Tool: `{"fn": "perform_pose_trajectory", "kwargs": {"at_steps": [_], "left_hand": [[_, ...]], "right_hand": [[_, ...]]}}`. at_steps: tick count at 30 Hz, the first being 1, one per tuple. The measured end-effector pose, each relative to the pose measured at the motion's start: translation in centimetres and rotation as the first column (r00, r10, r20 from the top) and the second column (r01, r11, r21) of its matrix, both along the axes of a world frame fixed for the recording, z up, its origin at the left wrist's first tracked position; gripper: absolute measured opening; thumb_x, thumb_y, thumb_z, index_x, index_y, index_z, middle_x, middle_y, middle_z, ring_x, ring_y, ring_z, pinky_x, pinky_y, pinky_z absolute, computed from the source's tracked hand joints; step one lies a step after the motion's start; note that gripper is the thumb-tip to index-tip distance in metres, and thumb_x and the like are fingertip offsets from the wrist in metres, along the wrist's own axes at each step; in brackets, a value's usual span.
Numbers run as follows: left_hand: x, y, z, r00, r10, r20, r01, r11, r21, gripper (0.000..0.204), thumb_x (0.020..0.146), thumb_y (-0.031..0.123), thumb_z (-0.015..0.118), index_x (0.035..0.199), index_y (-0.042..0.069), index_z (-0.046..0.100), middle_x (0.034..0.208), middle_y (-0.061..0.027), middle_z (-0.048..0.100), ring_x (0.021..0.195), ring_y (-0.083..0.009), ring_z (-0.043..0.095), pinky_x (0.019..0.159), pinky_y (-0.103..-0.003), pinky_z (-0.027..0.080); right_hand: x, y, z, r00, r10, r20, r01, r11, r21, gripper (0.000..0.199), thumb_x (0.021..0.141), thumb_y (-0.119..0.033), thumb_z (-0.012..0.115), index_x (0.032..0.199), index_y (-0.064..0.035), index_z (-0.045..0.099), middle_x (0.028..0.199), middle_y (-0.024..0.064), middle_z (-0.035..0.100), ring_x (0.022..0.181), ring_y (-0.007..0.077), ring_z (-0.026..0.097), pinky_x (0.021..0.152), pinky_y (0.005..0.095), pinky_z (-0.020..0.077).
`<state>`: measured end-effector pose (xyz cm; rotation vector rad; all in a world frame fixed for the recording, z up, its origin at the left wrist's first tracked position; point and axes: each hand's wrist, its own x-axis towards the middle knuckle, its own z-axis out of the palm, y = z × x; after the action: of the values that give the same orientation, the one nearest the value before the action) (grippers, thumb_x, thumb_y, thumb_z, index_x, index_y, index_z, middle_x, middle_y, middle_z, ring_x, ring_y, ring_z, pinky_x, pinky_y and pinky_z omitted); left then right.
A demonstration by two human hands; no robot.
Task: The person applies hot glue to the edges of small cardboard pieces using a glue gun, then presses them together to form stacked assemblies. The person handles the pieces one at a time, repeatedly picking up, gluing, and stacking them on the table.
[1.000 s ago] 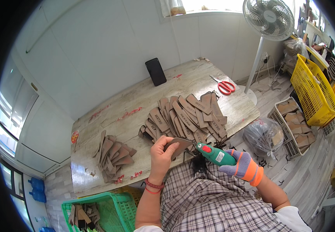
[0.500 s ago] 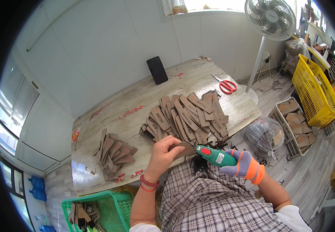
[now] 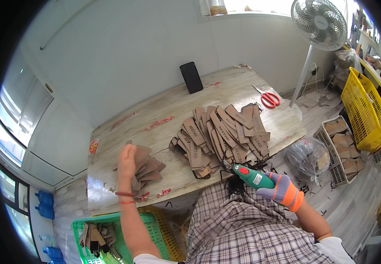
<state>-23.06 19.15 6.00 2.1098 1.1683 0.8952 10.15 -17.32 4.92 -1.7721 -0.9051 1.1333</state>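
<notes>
My bare left hand (image 3: 127, 160), with red bracelets at the wrist, is over the smaller pile of brown strips (image 3: 148, 169) at the table's left. A brown piece (image 3: 142, 152) shows right beside its fingers; motion blur hides whether they grip it. My right hand (image 3: 280, 190), in a purple and orange glove, is closed round green electric scissors (image 3: 254, 177) with a red button. Their dark tip points at the near edge of the table, by the larger pile of brown lettered strips (image 3: 216, 136). Black trimmings (image 3: 236, 187) hang below the tip.
On the wooden table (image 3: 142, 114) are red-handled scissors (image 3: 269, 99) and a black phone (image 3: 191, 78) against the wall. Below left stands a green basket (image 3: 148, 229) with strips. To the right are a clear plastic bag (image 3: 307, 158), crates, a yellow basket (image 3: 359, 114) and a fan (image 3: 320, 24).
My left hand has moved a brown strip from the electric scissors' tip leftward to the smaller pile. The right hand still grips the tool. The whole view has shifted slightly.
</notes>
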Motion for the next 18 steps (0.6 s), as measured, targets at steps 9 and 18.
{"fn": "perform_pose_trajectory", "kwargs": {"at_steps": [9,18], "left_hand": [[6.7,-0.2,-3.8,0.913,0.375,-0.162,-0.206,0.766,0.609,0.018,0.079,0.019,0.071,0.088,0.006,0.063,0.102,-0.0134,0.055,0.102,-0.0316,0.052,0.082,-0.044,0.042],[20.9,4.4,-11.2,0.848,0.319,-0.423,-0.314,0.946,0.083,0.050,0.075,0.039,0.075,0.114,0.012,0.064,0.109,-0.0125,0.065,0.111,-0.0332,0.055,0.095,-0.049,0.038]], "right_hand": [[-0.2,-0.3,-0.5,0.992,-0.037,-0.117,0.040,0.999,0.023,0.058,0.076,-0.029,0.082,0.120,-0.0008,0.059,0.078,0.0023,0.066,0.058,0.0055,0.057,0.053,0.0208,0.0478],[-0.5,-0.4,-1.6,1.000,-0.019,0.014,0.019,0.999,0.031,0.057,0.077,-0.032,0.081,0.118,0.0007,0.059,0.075,0.0027,0.066,0.058,0.0057,0.058,0.054,0.0212,0.0480]]}}
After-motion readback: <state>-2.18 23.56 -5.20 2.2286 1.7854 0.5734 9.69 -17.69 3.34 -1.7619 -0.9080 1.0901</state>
